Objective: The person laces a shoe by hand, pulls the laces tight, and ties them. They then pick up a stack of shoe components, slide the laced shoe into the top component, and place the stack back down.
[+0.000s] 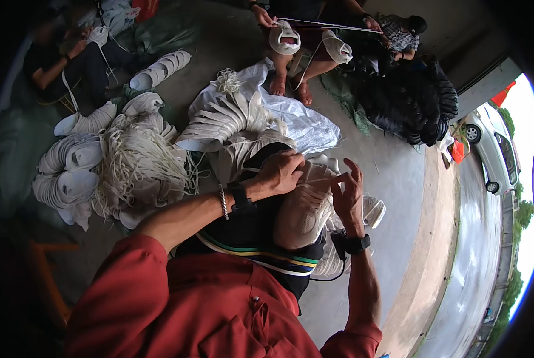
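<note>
A white shoe upper point(300, 218) with a perforated toe and a row of lacing lies across my lap on dark striped cloth, its toe towards me. At its upper left edge, my left hand point(277, 173) is closed, fingertips pressed against the upper; whether a lace is also pinched there is hidden. Along the opposite side is my right hand point(349, 197), its fingers bent and a gap showing between forefinger and thumb. That thumb is close to the laced part. More white uppers point(372, 210) are partly visible behind my right wrist.
White nested uppers point(219, 122) lie on a white plastic sack point(312, 128) ahead. To the left are a heap of white laces point(139, 158) and stacked uppers point(70, 173). Opposite, a person stretches a lace point(326, 25). Black items point(407, 104) are piled at right; a car point(494, 146) stands outside.
</note>
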The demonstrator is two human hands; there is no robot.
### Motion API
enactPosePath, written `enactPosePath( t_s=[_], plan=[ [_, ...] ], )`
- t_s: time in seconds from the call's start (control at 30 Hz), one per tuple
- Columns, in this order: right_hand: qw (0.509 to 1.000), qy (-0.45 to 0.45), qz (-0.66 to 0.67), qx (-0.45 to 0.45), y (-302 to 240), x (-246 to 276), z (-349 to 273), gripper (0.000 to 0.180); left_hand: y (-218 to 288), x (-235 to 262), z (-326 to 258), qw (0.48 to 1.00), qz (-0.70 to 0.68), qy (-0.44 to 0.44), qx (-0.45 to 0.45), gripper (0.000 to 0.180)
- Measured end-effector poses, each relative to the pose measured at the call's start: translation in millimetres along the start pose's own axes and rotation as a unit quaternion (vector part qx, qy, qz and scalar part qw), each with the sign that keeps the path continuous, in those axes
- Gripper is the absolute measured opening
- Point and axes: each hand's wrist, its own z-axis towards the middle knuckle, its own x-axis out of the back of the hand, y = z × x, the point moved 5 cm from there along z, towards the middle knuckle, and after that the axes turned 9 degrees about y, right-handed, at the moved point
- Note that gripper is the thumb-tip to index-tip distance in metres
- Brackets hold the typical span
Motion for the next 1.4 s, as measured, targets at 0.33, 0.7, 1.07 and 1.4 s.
enactPosePath(
  t_s=[0.33, 0.7, 1.07, 1.4],
  plan=[
    [0.976, -0.087, 0.122, -0.155, -14.7, 39.1, -13.1, 0.014, 61.7, -27.6, 1.4, 0.990, -0.081, -0.069, -0.095, 0.016],
    [0.960, -0.256, -0.093, -0.058, 2.9, 8.0, 3.0, 0.033, 155.7, -58.1, -70.1, 0.912, -0.230, -0.286, -0.186, 0.012],
    [0.964, -0.261, -0.060, -0.010, 7.5, 7.3, 3.6, 0.017, 28.5, -57.1, 6.8, 0.977, -0.152, -0.008, 0.146, 0.020],
    [0.967, -0.238, 0.046, -0.073, 9.3, 14.2, -3.1, 0.013, 28.7, -76.7, 20.6, 0.991, 0.035, -0.129, 0.030, 0.018]
  ],
)
